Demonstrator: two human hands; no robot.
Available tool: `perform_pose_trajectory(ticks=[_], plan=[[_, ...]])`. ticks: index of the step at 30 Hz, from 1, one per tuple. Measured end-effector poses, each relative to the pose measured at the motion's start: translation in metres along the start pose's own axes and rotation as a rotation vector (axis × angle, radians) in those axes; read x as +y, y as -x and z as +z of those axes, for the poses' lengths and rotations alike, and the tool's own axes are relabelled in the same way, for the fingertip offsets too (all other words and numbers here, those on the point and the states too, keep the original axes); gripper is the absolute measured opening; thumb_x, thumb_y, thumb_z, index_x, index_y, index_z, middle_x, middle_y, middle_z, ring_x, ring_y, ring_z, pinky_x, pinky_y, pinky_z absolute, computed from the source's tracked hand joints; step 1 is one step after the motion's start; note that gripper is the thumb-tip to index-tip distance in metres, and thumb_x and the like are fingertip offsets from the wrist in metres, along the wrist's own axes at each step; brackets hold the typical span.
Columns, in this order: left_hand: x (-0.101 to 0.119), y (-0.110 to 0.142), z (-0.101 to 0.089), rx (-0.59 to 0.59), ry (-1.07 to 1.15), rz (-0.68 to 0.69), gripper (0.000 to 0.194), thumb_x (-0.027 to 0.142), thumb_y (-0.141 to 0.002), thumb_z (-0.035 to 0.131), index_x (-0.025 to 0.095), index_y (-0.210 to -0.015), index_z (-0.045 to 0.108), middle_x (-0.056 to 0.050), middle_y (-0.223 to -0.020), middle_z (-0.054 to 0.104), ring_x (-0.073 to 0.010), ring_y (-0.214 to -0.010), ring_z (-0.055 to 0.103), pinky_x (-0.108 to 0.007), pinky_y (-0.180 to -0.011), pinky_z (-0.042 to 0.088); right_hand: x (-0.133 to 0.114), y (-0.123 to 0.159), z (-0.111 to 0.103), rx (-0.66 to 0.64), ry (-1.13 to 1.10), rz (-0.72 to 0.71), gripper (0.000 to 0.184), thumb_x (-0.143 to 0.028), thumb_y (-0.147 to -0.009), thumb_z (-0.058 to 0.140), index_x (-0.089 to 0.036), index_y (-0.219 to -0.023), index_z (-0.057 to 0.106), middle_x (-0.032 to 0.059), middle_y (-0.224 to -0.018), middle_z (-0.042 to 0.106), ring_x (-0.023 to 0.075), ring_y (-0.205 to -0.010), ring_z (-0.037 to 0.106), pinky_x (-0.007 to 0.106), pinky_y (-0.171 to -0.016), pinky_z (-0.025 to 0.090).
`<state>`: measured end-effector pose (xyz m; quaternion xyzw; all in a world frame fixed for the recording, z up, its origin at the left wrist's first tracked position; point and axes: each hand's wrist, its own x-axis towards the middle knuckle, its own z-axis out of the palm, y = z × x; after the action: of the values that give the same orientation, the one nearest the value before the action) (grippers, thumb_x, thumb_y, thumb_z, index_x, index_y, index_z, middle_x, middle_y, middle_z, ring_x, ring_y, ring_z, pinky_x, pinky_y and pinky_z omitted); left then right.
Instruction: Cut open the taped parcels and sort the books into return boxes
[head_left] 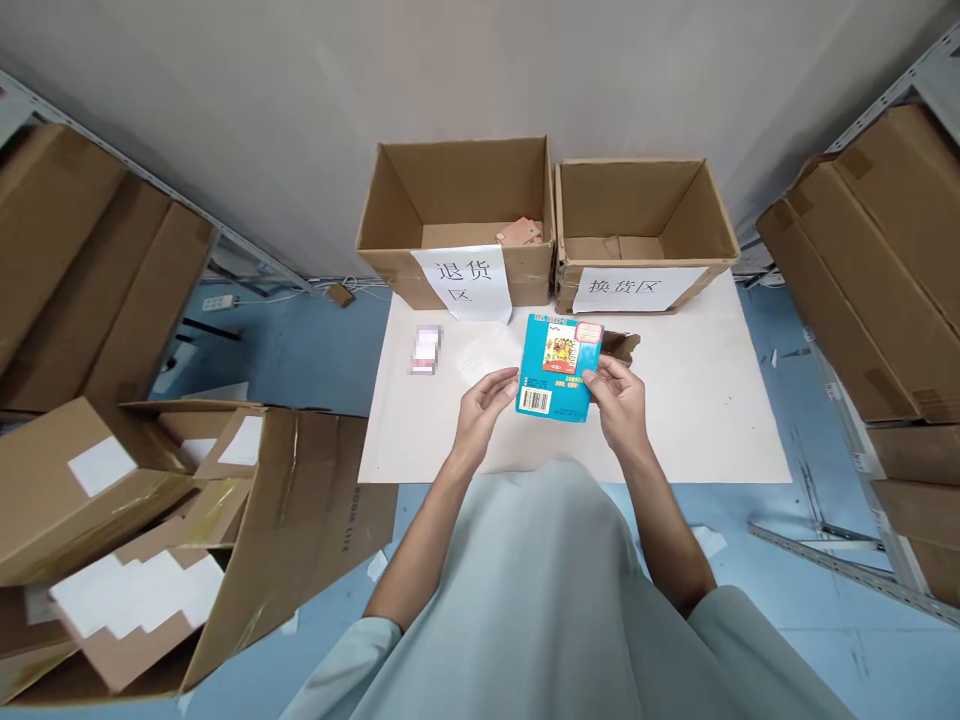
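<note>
A thin blue booklet (553,395) with a barcode, a yellow cartoon picture and small print is held up over the white table. My right hand (619,400) grips its right edge, thumb on the printed face and fingers behind. At the left edge, my left hand (481,405) has its thumb and curled fingers pinched together at the border. Behind the booklet lies a torn brown cardboard piece (621,347), partly hidden. A clear plastic sleeve (484,350) and a blurred pink-and-white slip (426,350) lie to the left.
Two open cardboard boxes stand at the table's back: the left box (390,268), labelled 退货区, contains pinkish cards (520,232); the right box (720,245) is labelled 换货区. A large carton (262,540) of parcels stands at left. Shelved cartons (847,270) flank the right side.
</note>
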<state>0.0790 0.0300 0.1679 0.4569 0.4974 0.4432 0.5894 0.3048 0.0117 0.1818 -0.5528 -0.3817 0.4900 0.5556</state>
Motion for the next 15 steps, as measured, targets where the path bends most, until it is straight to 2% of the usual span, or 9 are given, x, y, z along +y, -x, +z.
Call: perform_pose_trajectory(ticks=[3, 7, 9, 12, 15], plan=[[-0.004, 0.005, -0.003, -0.062, 0.087, -0.053, 0.055, 0.068, -0.089, 0.087, 0.019, -0.114, 0.085, -0.012, -0.119, 0.085, -0.0326, -0.122, 0.077, -0.045, -0.114, 0.055, -0.001, 0.002, 0.000, -0.018, -0.019, 0.024, 0.057, -0.071, -0.085, 0.085, -0.025, -0.118, 0.079, 0.0095, -0.115, 0.085, 0.0298, -0.097, 0.081, 0.039, -0.074, 0.067], [-0.006, 0.010, 0.001, -0.057, 0.134, -0.079, 0.064, 0.067, -0.083, 0.094, 0.019, -0.125, 0.083, -0.007, -0.099, 0.083, -0.0265, -0.100, 0.077, -0.040, -0.100, 0.058, -0.003, 0.003, 0.002, -0.037, -0.043, 0.029, 0.056, -0.069, -0.085, 0.087, -0.025, -0.117, 0.080, 0.0098, -0.116, 0.086, 0.0309, -0.101, 0.081, 0.041, -0.080, 0.068], [-0.005, 0.009, 0.002, -0.057, 0.125, -0.084, 0.063, 0.065, -0.081, 0.096, 0.020, -0.124, 0.084, -0.007, -0.096, 0.082, -0.0256, -0.098, 0.076, -0.039, -0.096, 0.059, -0.001, 0.002, 0.001, -0.050, -0.033, 0.029, 0.056, -0.070, -0.086, 0.087, -0.024, -0.119, 0.081, 0.0103, -0.119, 0.086, 0.0315, -0.104, 0.081, 0.042, -0.083, 0.069], [-0.010, 0.005, 0.004, -0.059, 0.090, -0.083, 0.055, 0.062, -0.082, 0.095, 0.019, -0.116, 0.085, -0.007, -0.099, 0.081, -0.0245, -0.098, 0.074, -0.038, -0.094, 0.059, 0.013, -0.007, 0.000, -0.048, 0.025, 0.015, 0.058, -0.071, -0.089, 0.084, -0.024, -0.123, 0.080, 0.0112, -0.124, 0.085, 0.0314, -0.110, 0.081, 0.043, -0.089, 0.069], [-0.028, -0.002, 0.007, 0.003, 0.027, -0.065, 0.054, 0.061, -0.078, 0.096, 0.019, -0.111, 0.088, -0.003, -0.092, 0.075, -0.0183, -0.085, 0.069, -0.034, -0.085, 0.059, 0.040, -0.015, 0.000, 0.046, 0.191, -0.015, 0.061, -0.072, -0.086, 0.084, -0.024, -0.124, 0.080, 0.0138, -0.129, 0.083, 0.0310, -0.112, 0.080, 0.043, -0.090, 0.069]])
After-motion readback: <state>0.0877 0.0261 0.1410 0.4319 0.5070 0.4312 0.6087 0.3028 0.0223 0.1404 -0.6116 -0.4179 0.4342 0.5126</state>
